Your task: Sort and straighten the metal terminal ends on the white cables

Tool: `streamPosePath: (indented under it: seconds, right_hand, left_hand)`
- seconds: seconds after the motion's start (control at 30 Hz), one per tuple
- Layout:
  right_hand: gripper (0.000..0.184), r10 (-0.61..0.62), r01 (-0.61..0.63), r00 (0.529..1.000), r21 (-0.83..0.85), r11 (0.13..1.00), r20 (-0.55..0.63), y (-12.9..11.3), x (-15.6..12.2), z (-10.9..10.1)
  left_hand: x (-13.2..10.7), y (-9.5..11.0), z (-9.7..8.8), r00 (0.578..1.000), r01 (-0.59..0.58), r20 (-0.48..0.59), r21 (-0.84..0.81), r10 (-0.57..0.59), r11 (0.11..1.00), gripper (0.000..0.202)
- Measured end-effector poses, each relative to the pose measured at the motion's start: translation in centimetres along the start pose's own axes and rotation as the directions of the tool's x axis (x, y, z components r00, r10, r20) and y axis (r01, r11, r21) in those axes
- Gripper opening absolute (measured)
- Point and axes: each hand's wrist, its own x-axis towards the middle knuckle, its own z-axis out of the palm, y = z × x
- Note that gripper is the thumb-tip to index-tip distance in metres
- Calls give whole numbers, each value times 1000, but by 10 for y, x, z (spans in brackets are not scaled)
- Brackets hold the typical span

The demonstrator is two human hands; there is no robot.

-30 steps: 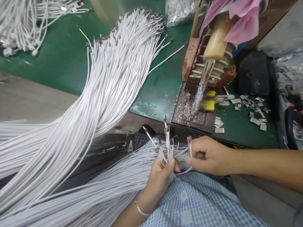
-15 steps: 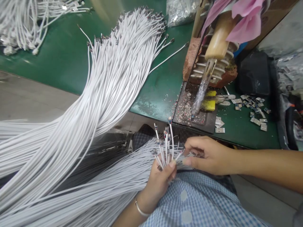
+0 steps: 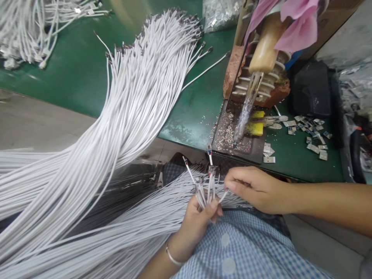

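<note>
Seen from my head, my left hand (image 3: pixel 200 219) is closed round a small bunch of white cables (image 3: pixel 211 188) on the near side of the dark tray (image 3: pixel 257 150), by its left front corner. The ends fan upward out of my grip, several tipped with small metal connectors (image 3: pixel 209 150). My right hand (image 3: pixel 260 190), also on the near side of the tray, has thumb and forefinger pinched on the end of one cable (image 3: pixel 222 198) slanting out of that bunch; my fingers hide its tip. A long spread of white cables (image 3: pixel 124 232) runs off to the tray's near left, behind my left hand. Further left of the tray, a thick bundle (image 3: pixel 139 93) hangs over the edge of the green table (image 3: pixel 66 89). Over the tray itself slants a soldering iron (image 3: pixel 250 102), with a yellow block (image 3: pixel 257 128) beside it. Just right of the tray lie loose metal pieces (image 3: pixel 269 159), with more scattered connectors (image 3: pixel 313 148) further right. Behind those stands a black box (image 3: pixel 310 89).
</note>
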Motion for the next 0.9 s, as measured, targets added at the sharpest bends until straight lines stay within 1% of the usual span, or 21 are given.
streamPosePath:
  seconds: [0.17,0.27,0.33,0.4,0.47,0.57,0.63,0.7,0.77,0.8,0.83,0.87,0.9]
  right_hand:
    - [16,-7,7,1000,-22,1000,-3,2,0,2]
    - [15,-11,10,1000,-39,999,-14,2,0,2]
    - [14,-13,13,1000,-29,1000,-9,2,0,2]
    - [14,-37,37,999,-4,999,6,2,-1,1]
    - [15,-81,81,996,11,997,28,2,-1,0]
    - [15,-140,140,989,-3,990,37,3,-2,0]
    - [14,-161,162,986,-37,986,31,3,-2,0]
    - [16,-187,190,982,-95,977,40,2,-2,-2]
    - [19,-224,237,970,-187,953,90,2,-3,-2]
    - [19,-237,266,961,-259,928,140,3,-3,-2]
    - [19,-232,292,952,-352,889,202,5,-3,-1]
    - [17,-197,302,945,-463,833,263,8,-4,0]
    - [14,-133,300,940,-579,758,313,12,-5,3]
  left_hand:
    - [-4,-4,-1,992,45,108,121,-58,992,24]
    - [-4,-3,0,986,59,146,179,-86,982,25]
    - [-3,-3,1,985,53,153,169,-79,984,27]
    - [-1,-4,1,989,48,134,127,-65,991,30]
    - [0,-6,2,995,59,72,53,-62,997,29]
    - [4,-5,5,995,27,-90,-63,-32,998,24]
    - [7,-2,5,977,-27,-214,-107,3,994,24]
    - [12,5,3,946,-92,-322,-136,44,986,26]
    - [17,14,-4,912,-187,-396,-161,110,969,25]
    - [19,19,-8,898,-234,-416,-173,145,957,23]
    - [21,24,-12,889,-273,-425,-189,172,943,20]
    - [22,28,-17,887,-291,-424,-213,180,933,18]
    - [23,31,-21,891,-296,-419,-242,175,924,16]
